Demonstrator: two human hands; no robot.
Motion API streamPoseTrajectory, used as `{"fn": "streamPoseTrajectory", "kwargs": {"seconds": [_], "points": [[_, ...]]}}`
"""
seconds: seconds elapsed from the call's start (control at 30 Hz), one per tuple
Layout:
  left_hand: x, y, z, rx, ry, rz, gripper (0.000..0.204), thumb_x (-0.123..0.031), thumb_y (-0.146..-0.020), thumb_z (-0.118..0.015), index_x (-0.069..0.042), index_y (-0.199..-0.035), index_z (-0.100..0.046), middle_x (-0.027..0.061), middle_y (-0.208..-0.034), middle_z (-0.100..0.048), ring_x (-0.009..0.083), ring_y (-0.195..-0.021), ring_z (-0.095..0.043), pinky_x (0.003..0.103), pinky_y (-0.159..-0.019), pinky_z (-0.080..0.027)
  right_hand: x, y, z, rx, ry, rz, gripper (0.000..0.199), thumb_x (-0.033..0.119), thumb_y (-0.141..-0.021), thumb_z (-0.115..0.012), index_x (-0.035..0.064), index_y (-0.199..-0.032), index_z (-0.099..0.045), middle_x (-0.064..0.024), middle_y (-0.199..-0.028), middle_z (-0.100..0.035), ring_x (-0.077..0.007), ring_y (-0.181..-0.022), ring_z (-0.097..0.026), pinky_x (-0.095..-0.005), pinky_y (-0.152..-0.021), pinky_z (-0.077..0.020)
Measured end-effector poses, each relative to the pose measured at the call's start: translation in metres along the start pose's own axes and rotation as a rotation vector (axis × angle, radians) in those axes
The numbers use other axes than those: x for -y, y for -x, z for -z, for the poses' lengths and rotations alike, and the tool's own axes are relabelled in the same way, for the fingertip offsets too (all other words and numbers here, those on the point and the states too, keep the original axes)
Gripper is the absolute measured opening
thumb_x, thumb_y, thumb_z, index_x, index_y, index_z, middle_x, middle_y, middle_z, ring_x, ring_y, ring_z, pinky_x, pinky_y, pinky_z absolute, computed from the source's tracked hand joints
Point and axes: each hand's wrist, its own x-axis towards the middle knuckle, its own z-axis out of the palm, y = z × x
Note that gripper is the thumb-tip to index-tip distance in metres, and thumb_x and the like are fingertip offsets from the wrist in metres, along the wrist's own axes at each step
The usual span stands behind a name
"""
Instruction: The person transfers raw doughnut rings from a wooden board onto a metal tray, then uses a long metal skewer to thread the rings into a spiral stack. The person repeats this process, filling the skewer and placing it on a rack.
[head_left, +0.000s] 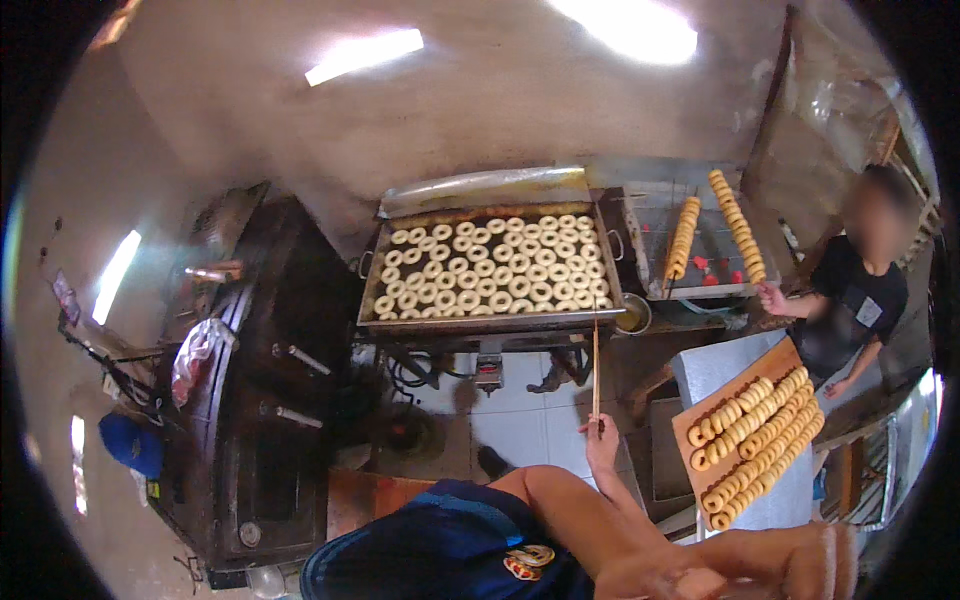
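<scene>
Dim workshop walls frame a frying tray [488,322] of pale dough rings at twelve o'clock, while the right hand [601,441] pinches the lower end of a thin wooden stick [596,368], probably light, stiff and snappable; left hand unseen.
</scene>
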Motion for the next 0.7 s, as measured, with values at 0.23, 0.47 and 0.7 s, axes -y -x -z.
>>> {"fn": "streamPoseTrajectory", "kwargs": {"seconds": [0.23,0.47,0.7], "points": [[0.023,0.032,0.003,-0.03,-0.103,0.158,0.068,-0.049,-0.115,-0.038,0.011,-0.124,-0.069,0.0272,-0.115,-0.071,0.0368,-0.097,-0.073,0.047,-0.086,-0.061,-0.01,0.033,0.021,0.067,-0.029,-0.101,0.019,0.017,-0.113,-0.061,-0.0006,-0.11,-0.067,-0.0071,-0.084,-0.078,-0.0164,-0.084,-0.074,-0.0354,-0.081,-0.0569],[0.023,0.051,0.009,-0.08,-0.199,0.293,0.052,-0.038,-0.115,-0.044,0.006,-0.119,-0.069,0.0214,-0.111,-0.07,0.0328,-0.098,-0.071,0.045,-0.09,-0.058,-0.031,0.043,0.03,0.101,-0.054,-0.045,0.013,0.012,-0.112,-0.06,0.0012,-0.111,-0.066,-0.0063,-0.085,-0.074,-0.0167,-0.084,-0.072,-0.0342,-0.08,-0.057],[-0.044,0.165,0.056,-0.384,-1.068,0.832,0.036,-0.028,-0.114,-0.049,0.002,-0.114,-0.069,0.0157,-0.108,-0.07,0.0288,-0.098,-0.068,0.043,-0.093,-0.056,-0.063,0.042,0.024,0.021,-0.209,-0.04,0.013,0.009,-0.11,-0.058,0.0021,-0.114,-0.069,-0.0085,-0.097,-0.072,-0.0218,-0.091,-0.074,-0.0411,-0.082,-0.0612]]}}
